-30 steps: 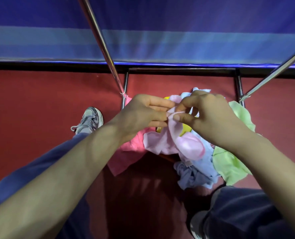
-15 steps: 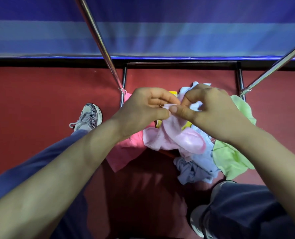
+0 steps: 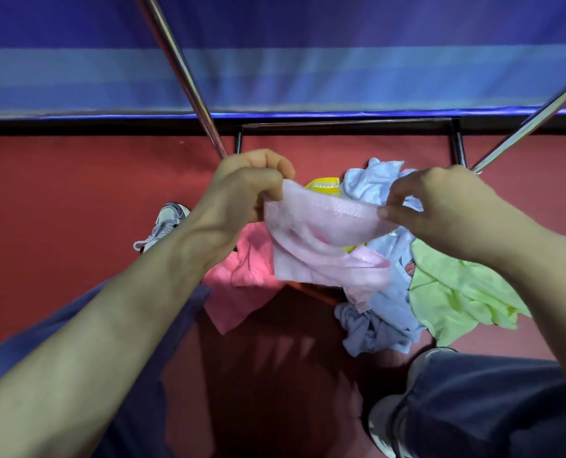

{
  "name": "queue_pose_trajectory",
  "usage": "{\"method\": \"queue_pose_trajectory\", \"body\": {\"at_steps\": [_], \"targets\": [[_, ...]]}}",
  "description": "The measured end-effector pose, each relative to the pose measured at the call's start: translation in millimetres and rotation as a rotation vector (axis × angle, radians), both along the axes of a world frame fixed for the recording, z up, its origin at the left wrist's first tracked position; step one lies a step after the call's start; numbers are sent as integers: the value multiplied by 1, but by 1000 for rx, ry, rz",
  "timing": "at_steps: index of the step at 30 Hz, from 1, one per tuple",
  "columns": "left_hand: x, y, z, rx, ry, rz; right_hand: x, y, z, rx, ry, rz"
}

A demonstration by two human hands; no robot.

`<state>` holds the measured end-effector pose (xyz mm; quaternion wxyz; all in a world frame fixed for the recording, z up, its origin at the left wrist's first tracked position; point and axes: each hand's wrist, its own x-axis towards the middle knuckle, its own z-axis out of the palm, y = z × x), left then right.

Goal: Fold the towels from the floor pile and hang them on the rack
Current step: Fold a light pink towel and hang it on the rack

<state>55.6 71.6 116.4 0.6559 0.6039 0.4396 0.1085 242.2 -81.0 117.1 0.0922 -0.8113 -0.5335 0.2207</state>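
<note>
Pinching pink towel (image 3: 321, 239), left hand (image 3: 242, 193), right hand (image 3: 440, 206), floor pile (image 3: 457, 292) beneath

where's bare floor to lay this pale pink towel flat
Widest bare floor lies left of the shoe. A shadowed strip runs between your legs, below the bright pink towel. Crowded: between the rack's base bars, where the blue towel and green towel heap under the pale pink towel.

Pale pink towel (image 3: 321, 239), centre: soft woven cloth, matt, ribbed hem band.
Lime-green towel (image 3: 457, 292), 4 o'clock: thin matt cloth, creased.
Rack poles (image 3: 189, 84), 11 and 2 o'clock: polished metal, glossy.
Rack base bars (image 3: 341, 123), 12 o'clock: dark metal, duller.
Floor (image 3: 60, 209): red, smooth, matt.
Backdrop (image 3: 308, 61), 12 o'clock: blue striped sheet, slight sheen.
</note>
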Motion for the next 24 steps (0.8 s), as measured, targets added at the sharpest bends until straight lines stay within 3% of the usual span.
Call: {"method": "queue_pose_trajectory", "body": {"at_steps": [6, 14, 19, 24], "targets": [[1, 3, 0, 45, -22, -51, 6, 4, 6, 196, 40, -134], [-1, -5, 4, 165, -65, -448, 6, 2, 14, 372, -42, -235], [-3, -10, 5, 278, -49, -575, 5, 2, 13, 392, -40, -216], [-9, -14, -2, 429, 147, -735, 3, 4, 8, 350, -21, -181]]}}
